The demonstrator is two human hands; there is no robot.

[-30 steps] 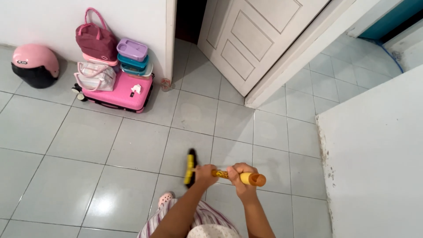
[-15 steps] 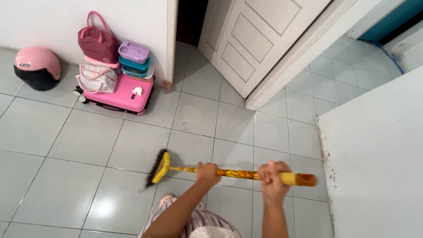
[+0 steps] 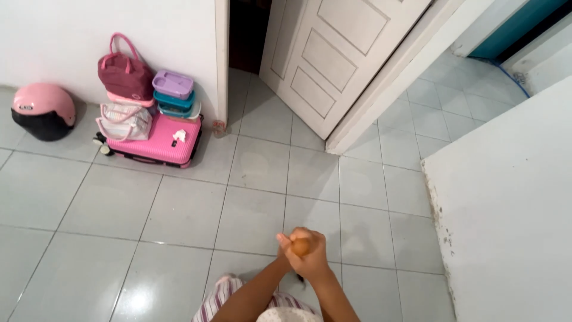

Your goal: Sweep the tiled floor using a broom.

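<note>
The floor (image 3: 119,203) is pale grey-green glossy tile with thin dark grout lines. A bright pink suitcase (image 3: 156,141) lies on it, with a small white scrap on top. On the suitcase sit a white bag (image 3: 124,121) with fine stripes and pink handles, a maroon bag (image 3: 124,74) with pink handles, and 3 stacked boxes (image 3: 173,93): lilac, teal, white-rimmed. The helmet (image 3: 43,110) is pink over black. The door (image 3: 333,53) and walls are white. The broom end (image 3: 301,247) is orange. The clothing (image 3: 229,295) is striped purple and white.
</note>
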